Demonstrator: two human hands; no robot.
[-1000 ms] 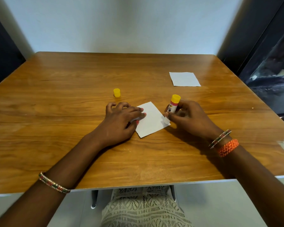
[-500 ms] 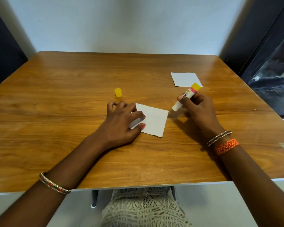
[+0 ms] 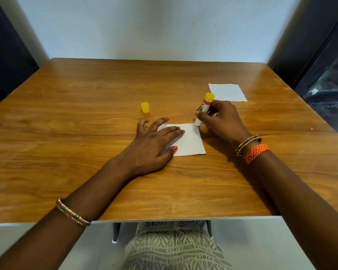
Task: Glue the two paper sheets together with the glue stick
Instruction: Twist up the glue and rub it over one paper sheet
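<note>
A glossy wooden table (image 3: 86, 152) stands against a pale wall (image 3: 154, 26), dark panels (image 3: 320, 45) flanking it.

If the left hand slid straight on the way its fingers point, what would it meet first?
Probably the glue stick held by the right hand. The left hand points across the near paper sheet toward the stick's tip at its far corner.

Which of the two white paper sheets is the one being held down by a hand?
The near sheet, pressed flat under the left hand, with the glue stick at its far right corner. The far sheet lies untouched.
</note>
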